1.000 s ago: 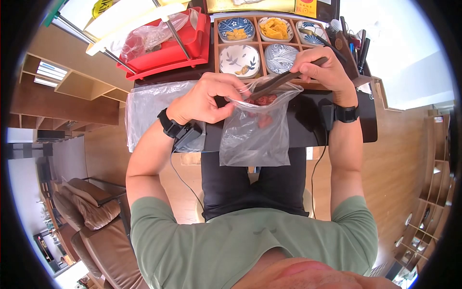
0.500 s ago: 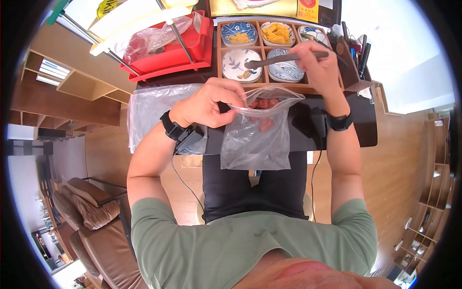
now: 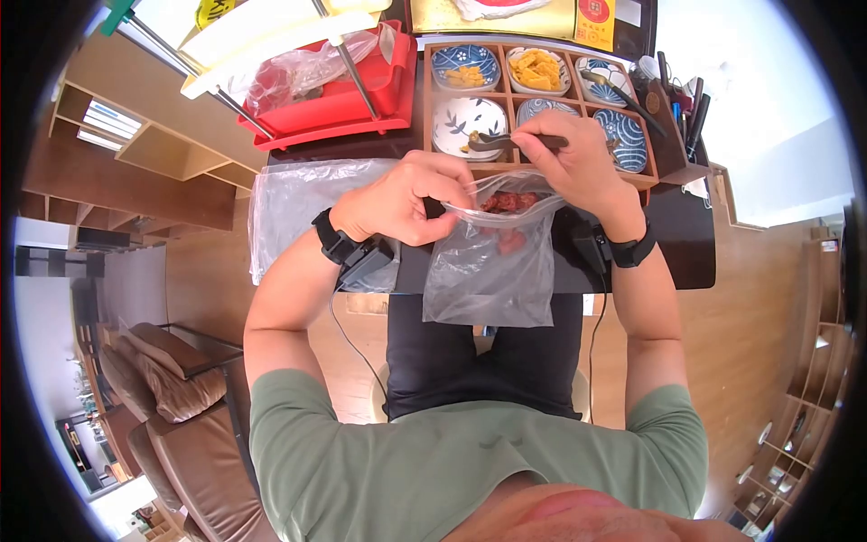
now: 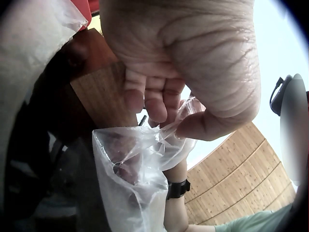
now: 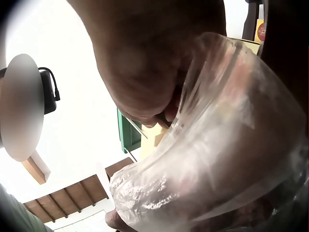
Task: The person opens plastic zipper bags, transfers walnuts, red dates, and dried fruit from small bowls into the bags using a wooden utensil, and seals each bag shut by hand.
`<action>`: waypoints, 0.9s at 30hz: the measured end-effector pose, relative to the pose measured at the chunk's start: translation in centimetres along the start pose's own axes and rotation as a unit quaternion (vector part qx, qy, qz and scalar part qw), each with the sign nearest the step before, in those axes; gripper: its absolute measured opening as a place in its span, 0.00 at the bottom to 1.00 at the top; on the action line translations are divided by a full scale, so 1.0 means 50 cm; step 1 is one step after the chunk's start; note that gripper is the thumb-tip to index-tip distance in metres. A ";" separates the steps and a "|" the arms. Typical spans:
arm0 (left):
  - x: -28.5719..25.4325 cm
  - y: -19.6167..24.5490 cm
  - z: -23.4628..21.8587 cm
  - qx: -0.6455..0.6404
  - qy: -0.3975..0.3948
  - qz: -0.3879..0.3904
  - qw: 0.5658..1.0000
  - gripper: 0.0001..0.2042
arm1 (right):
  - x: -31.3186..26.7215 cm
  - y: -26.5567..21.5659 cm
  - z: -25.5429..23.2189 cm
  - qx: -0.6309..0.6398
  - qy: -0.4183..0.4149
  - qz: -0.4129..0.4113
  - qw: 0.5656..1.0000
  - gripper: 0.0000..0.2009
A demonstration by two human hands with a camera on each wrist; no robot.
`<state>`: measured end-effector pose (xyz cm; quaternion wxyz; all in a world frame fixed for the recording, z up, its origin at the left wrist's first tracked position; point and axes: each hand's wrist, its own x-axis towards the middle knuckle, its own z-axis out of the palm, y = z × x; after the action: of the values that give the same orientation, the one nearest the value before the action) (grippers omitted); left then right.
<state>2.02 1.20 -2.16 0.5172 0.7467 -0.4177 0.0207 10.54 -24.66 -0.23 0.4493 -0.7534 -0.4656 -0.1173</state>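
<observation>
My left hand (image 3: 411, 200) pinches the rim of a clear plastic bag (image 3: 489, 280) between thumb and fingers. The bag's mouth gapes, and dark red pieces (image 3: 511, 201) lie inside. My right hand (image 3: 578, 167) grips a dark brown spoon (image 3: 542, 141) by its handle. The spoon's head dips over the white leaf-patterned dish (image 3: 452, 122), at a few yellow-brown bits. In the left wrist view the plastic bag (image 4: 130, 169) hangs below the left thumb. The bag (image 5: 217, 145) covers much of the right wrist view, below the right hand.
A wooden compartment box (image 3: 430, 90) holds several patterned dishes, one with yellow pieces (image 3: 536, 70). A second dark utensil (image 3: 632, 99) lies across its right side. Left stand a red tray (image 3: 397, 90) and flat clear bags (image 3: 298, 212). A pen holder (image 3: 673, 144) stands at right.
My right hand swung the spoon from the bag's mouth up over the box, then left and down to the leaf-patterned dish. The left hand kept its pinch on the bag.
</observation>
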 end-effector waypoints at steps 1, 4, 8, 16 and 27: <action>0.001 0.001 -0.001 0.007 -0.001 0.005 1.000 0.08 | 0.002 0.000 -0.001 -0.016 -0.004 -0.016 1.000 0.04; 0.001 -0.002 -0.002 -0.003 -0.003 0.004 1.000 0.08 | 0.003 0.001 0.001 -0.005 -0.010 -0.007 1.000 0.04; 0.001 -0.002 -0.001 0.000 -0.003 0.009 1.000 0.08 | 0.006 -0.003 -0.003 -0.022 -0.020 -0.010 0.999 0.04; 0.002 -0.001 -0.002 0.012 -0.005 0.006 1.000 0.08 | 0.004 0.010 0.002 0.039 0.015 -0.003 0.999 0.11; 0.003 -0.002 -0.002 0.004 0.004 0.017 1.000 0.09 | 0.000 0.020 -0.009 0.031 0.035 0.032 0.998 0.05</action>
<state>2.20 1.20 -2.11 0.5158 0.7416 -0.4277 0.0342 11.46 -25.19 -0.55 0.4916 -0.7493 -0.4286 -0.1144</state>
